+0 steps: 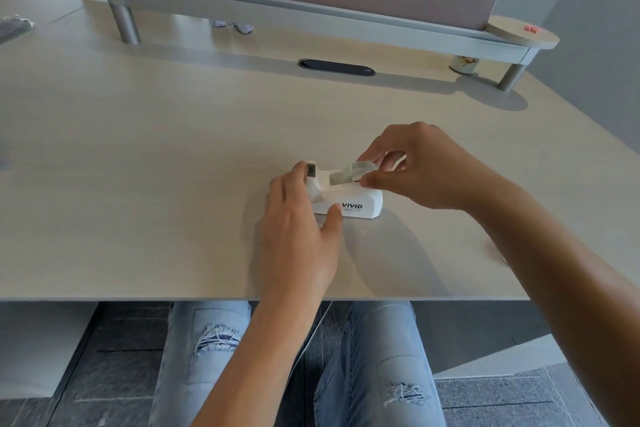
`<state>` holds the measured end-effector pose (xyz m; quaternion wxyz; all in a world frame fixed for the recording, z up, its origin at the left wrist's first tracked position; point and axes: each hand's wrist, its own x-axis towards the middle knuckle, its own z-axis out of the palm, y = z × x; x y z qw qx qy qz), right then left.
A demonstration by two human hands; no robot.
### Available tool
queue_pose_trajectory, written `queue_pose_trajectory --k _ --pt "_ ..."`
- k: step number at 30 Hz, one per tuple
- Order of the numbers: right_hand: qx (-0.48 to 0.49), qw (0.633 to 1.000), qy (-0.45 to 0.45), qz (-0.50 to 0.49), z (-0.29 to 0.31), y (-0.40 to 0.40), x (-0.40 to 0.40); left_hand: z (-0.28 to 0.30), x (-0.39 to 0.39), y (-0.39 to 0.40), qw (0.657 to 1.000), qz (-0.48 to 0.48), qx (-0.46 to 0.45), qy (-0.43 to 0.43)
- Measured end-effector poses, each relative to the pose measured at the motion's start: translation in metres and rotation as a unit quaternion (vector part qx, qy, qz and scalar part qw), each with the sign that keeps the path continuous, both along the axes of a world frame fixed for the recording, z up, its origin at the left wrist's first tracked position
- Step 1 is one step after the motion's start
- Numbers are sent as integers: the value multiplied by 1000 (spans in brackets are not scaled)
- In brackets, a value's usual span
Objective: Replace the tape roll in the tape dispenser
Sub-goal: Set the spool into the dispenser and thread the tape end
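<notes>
A white tape dispenser [360, 201] marked VIVID lies on the pale wooden desk [156, 163], its cutter end pointing left. My left hand [298, 229] clasps that cutter end, thumb on the near side and fingers over the far side. A clear tape roll [348, 172] sits in the dispenser's cradle. My right hand [415, 170] pinches the roll from above with thumb and fingers. The roll's right half is hidden by those fingers.
A raised shelf [311, 10] on metal legs runs along the back under a partition panel. A dark cable slot [336, 67] lies in the desk behind the dispenser. A small white cup [463, 64] stands under the shelf at right. The desk's front edge is near my knees.
</notes>
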<state>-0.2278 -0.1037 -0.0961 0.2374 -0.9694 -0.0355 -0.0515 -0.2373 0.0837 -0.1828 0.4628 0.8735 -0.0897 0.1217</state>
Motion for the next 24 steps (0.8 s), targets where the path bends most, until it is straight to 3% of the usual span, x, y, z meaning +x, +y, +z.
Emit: queue_pose_trajectory --k 15,21,24 --pt "-178 983 48 3 20 23 18 1 0 1 999 8 -26 31" --pt "-180 983 21 10 11 26 13 3 0 1 998 -1 -42 40" --pt "-118 993 1 7 2 21 6 3 -1 2 999 -12 -24 38"
